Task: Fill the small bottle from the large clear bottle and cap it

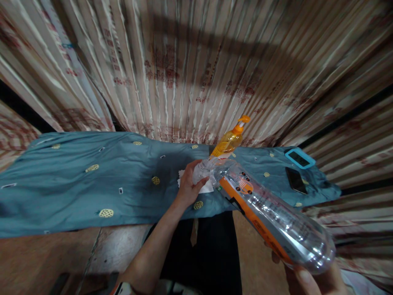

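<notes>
Head view. My right hand [310, 278], at five o'clock in the frame, was closed under the base of a clear plastic bottle [270, 217] (orange label along its lower side), which lay tilted, base toward me and neck pointing to eleven o'clock. My left hand [190, 184], near centre, was clamped around the neck end of that bottle, fingers curled over it; whether a cap sat beneath them I could not tell. A white tissue [205, 187] lay just under and beside the left hand, touching the teal cloth [76, 184] that covered the table and was dotted with small yellow motifs. An orange pump bottle [230, 140] stood tilted behind the clear bottle's neck, at one o'clock from the left hand; the two overlapped in view, contact unclear. A light-blue framed device [299, 158] rested on the cloth at three o'clock from the pump bottle, and a dark phone [296, 180] lay just beside it, at six o'clock from the device. Striped patterned curtains [184, 61] filled the whole upper half behind the table
</notes>
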### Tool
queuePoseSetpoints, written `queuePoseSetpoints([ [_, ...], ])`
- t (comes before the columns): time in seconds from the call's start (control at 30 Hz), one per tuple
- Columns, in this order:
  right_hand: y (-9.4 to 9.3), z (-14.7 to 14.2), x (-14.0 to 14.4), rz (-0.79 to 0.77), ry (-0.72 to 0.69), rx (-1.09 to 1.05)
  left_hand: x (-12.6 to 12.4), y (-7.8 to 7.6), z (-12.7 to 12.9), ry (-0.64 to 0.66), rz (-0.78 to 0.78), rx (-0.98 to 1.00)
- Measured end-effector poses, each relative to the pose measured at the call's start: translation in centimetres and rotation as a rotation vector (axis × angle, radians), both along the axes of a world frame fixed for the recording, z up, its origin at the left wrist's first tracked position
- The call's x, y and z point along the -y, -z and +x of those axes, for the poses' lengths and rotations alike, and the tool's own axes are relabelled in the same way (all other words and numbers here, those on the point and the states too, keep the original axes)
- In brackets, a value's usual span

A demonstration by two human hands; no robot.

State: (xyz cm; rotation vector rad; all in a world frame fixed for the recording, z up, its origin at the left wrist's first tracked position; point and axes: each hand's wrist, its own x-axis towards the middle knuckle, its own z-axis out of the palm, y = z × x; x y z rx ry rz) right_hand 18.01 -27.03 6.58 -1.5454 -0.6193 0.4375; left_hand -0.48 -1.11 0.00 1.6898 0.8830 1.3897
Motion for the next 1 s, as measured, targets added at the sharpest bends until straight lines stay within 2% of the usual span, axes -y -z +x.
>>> queuePoseSetpoints([
  [0.13,0.9,0.5,0.4,-0.038,0.030,0.102,0.0,0.0,0.1,-0.002,-0.016,0.004],
  [0.23,1.3,0.7,0.5,-0.038,-0.010,0.127,0.1,-0.1,0.0,-0.002,-0.021,0.005],
  [0.4,1.5,0.8,0.5,-0.031,0.021,0.123,0.1,-0.2,-0.1,0.019,-0.020,-0.004],
  [0.6,1.2,0.6,0.6,-0.007,-0.039,0.086,0.0,0.0,-0.1,-0.005,0.004,-0.016],
  [0.77,1.5,0.9,0.7,-0.030,0.016,0.127,0.1,-0.1,-0.1,0.006,-0.013,-0.003],
  [1.0,1.9,0.9,0.8,-0.033,0.018,0.118,0.0,0.0,0.0,0.005,-0.022,0.018],
])
